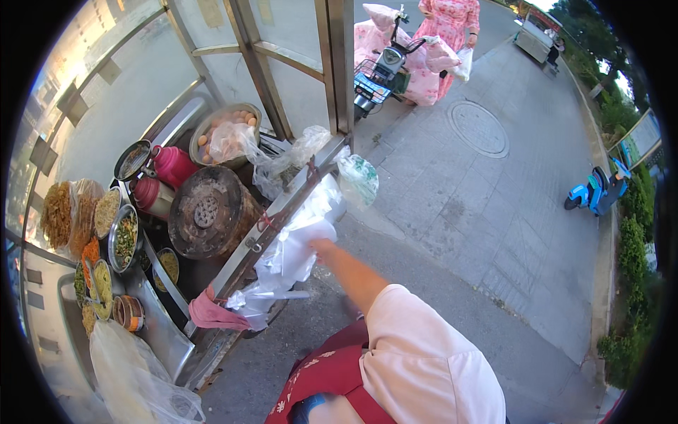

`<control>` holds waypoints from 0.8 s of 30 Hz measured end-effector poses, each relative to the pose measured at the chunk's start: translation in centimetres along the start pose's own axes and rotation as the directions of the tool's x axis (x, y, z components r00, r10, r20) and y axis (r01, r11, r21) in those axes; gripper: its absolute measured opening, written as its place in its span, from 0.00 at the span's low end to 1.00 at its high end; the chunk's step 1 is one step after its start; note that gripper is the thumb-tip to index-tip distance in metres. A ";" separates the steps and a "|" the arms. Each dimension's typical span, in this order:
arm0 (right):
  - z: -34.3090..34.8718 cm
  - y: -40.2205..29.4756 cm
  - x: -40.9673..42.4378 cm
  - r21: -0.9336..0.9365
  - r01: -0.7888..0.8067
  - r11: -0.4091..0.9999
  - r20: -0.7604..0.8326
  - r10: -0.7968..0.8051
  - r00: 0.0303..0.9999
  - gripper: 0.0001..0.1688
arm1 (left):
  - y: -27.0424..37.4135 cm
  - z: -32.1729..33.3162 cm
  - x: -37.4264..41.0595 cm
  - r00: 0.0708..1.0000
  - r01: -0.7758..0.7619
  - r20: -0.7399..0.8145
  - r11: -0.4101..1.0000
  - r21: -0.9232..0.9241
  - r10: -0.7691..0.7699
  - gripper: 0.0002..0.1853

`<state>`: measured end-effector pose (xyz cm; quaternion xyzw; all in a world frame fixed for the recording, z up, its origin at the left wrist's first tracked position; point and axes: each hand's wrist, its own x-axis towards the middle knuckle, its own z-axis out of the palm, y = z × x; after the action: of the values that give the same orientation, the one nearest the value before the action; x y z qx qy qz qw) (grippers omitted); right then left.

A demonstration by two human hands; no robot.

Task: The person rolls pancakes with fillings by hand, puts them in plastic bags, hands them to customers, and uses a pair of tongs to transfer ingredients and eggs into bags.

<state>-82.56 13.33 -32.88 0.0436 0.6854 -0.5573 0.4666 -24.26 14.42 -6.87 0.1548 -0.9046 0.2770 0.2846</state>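
My right hand (320,247) reaches to a bunch of thin clear plastic bags (288,249) hanging along the outer edge of a metal food cart (233,265). The film and blur hide most of its fingers, so its grip is unclear. My left hand is out of view. A green-and-white plastic bag (359,177) hangs at the cart's corner post. Below the bunch, a pink cloth (217,311) drapes over the rail. Inside the cart stands a round blackened stove (206,212), with a bowl of eggs (249,117) behind it.
Two pink flasks (172,165), a small pan (132,159) and bowls of chopped vegetables (125,237) crowd the cart. A large clear bag (132,371) lies at its near end. A person (450,32) holding a bag stands by a parked scooter (386,69); a blue scooter (598,191) stands by the hedge.
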 end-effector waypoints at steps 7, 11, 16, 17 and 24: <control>-1.2 1.3 1.8 -0.338 0.288 0.896 0.158 -0.248 0.956 0.18 | 5.4 0.1 3.4 0.944 0.330 0.097 0.916 -0.230 -0.316 0.32; -5.4 -1.7 -3.7 -0.639 0.359 0.680 0.152 -0.346 0.926 0.21 | 10.2 3.6 7.9 0.462 0.887 0.515 0.370 -0.276 -0.722 0.27; -9.2 -5.4 -11.7 -0.391 0.692 0.607 0.306 -0.623 0.720 0.16 | 12.5 11.8 22.9 0.636 0.765 0.719 0.346 -0.543 -0.278 0.22; -9.3 -6.2 -14.2 -0.169 0.772 0.613 0.369 -0.687 0.626 0.14 | 13.1 13.3 25.0 0.648 0.753 0.720 0.350 -0.557 -0.250 0.21; -12.9 -10.2 -28.0 0.311 0.232 0.922 0.643 -0.383 0.663 0.13 | 18.2 19.0 32.2 0.532 0.694 0.831 -0.645 -0.320 0.160 0.31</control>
<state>-80.41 32.81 -6.93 -0.2379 0.3973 -0.6701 0.5801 -65.84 13.81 -8.06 0.2601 -0.5342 -0.7989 0.0935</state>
